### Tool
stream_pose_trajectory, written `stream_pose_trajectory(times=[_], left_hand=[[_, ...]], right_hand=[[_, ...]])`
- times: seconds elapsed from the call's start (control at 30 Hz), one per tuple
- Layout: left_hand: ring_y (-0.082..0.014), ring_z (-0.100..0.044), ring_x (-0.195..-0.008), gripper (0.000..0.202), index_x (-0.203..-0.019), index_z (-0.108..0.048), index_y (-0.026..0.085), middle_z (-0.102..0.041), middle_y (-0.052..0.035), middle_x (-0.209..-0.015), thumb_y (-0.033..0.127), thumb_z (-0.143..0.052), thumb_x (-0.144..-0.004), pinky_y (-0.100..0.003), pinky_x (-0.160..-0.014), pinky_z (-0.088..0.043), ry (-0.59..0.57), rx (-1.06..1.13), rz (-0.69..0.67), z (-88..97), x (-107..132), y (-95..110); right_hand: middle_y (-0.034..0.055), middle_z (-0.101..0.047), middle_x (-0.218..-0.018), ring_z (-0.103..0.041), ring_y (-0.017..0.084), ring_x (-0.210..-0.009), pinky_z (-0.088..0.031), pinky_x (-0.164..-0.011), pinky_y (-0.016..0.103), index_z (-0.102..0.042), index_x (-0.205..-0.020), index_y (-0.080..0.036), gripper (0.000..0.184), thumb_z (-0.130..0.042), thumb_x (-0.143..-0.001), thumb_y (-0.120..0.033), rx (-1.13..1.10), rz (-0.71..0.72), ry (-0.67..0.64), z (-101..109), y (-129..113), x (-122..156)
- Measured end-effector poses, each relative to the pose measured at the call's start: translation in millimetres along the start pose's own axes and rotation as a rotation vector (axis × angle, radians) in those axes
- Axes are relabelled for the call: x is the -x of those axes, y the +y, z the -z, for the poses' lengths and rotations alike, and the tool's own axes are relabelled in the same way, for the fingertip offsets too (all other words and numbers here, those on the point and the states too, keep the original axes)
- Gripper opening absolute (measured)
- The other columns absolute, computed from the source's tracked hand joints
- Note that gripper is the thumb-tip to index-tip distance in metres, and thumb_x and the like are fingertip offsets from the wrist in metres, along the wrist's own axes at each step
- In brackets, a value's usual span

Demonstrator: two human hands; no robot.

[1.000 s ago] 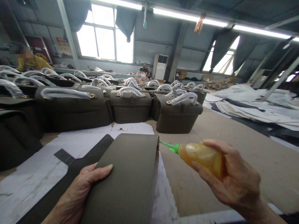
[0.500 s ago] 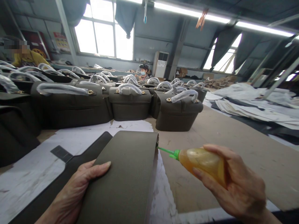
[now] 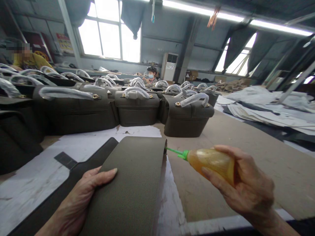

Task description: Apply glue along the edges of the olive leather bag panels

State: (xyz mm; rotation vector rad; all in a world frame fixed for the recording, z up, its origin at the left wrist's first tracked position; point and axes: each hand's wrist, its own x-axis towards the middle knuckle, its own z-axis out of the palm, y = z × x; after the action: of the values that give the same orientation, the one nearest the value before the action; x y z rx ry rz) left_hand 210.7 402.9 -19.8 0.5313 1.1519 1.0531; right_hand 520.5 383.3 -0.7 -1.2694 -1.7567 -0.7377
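Note:
In the head view, my left hand [image 3: 85,191] grips the left side of a dark olive bag body [image 3: 133,183], thumb on its broad face and the other fingers hidden behind. A dark flap with a short tab [image 3: 66,160] spreads out to the left, under my wrist. My right hand [image 3: 246,183] is wrapped round a squeeze bottle [image 3: 211,164] of amber liquid. Its thin green nozzle [image 3: 176,151] points left, the tip at the bag's right edge near the upper corner. Whether the tip touches the edge I cannot tell.
Rows of finished bags [image 3: 189,114] with plastic-wrapped handles stand beyond my hands. White paper [image 3: 81,147] covers part of the brown table [image 3: 236,141]. Sheets of material [image 3: 270,114] are piled at right. Two people sit or stand farther back.
My right hand has moved the bottle slightly up and left, so the nozzle tip sits a little higher along the bag's right edge. My left hand keeps its grip.

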Motion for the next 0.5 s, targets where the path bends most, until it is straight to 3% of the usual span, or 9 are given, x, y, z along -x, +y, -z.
stream_pose_trajectory(times=[0.13, 0.5], left_hand=[[-0.0225, -0.063, -0.053, 0.032, -0.085, -0.064, 0.012, -0.067, -0.0087, -0.068, 0.023, -0.079, -0.059, -0.029, -0.049, -0.055, -0.020, -0.018, 0.007, 1.2, -2.0, -0.4], [-0.0209, -0.062, -0.050, 0.030, -0.080, -0.065, 0.012, -0.068, -0.0086, -0.068, 0.019, -0.080, -0.055, -0.027, -0.045, -0.053, 0.011, -0.021, -0.003, -5.1, 3.5, 5.6]], right_hand=[[0.0059, -0.060, -0.094, -0.058, 0.015, -0.068, -0.051, -0.064, 0.027, -0.052, -0.112, -0.016, 0.044, -0.060, -0.082, -0.047, -0.026, -0.041, 0.017, 2.7, -1.3, 1.3], [0.0043, -0.061, -0.092, -0.055, 0.012, -0.058, -0.045, -0.051, 0.025, -0.052, -0.111, -0.019, 0.041, -0.061, -0.082, -0.045, -0.020, -0.021, -0.030, 3.2, -3.1, 4.5]])
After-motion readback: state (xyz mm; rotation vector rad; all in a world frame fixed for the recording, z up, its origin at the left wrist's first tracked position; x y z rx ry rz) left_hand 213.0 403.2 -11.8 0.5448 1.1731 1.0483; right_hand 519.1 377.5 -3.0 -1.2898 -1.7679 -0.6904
